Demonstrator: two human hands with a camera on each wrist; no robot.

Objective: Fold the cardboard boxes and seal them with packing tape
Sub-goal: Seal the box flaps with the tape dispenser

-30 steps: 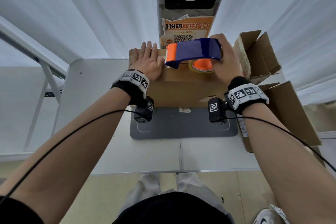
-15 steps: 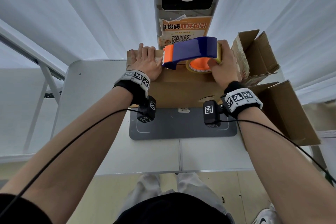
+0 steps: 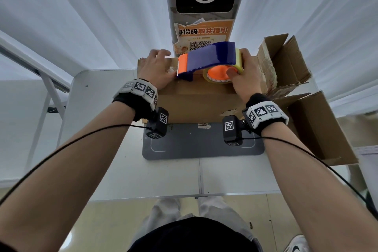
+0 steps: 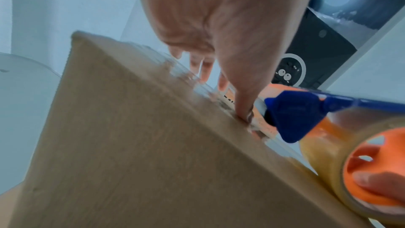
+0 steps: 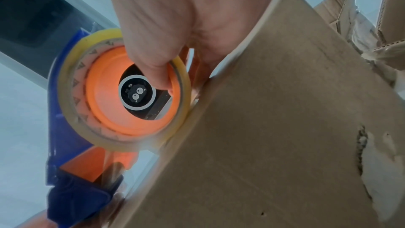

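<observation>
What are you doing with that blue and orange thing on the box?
A person is taping a cardboard box shut on a white table. The right hand grips the blue and orange tape dispenser by its roll, with the thumb in the orange hub, on top of the box. The left hand presses the tape down at the box's top edge, beside the dispenser's orange blade end. More opened boxes wait at the right.

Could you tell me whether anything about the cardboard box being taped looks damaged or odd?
Yes: the cardboard box has a torn patch on its near side, with the brown surface layer ripped away. Crumpled old tape also clings to its top edge near the left hand.
</observation>
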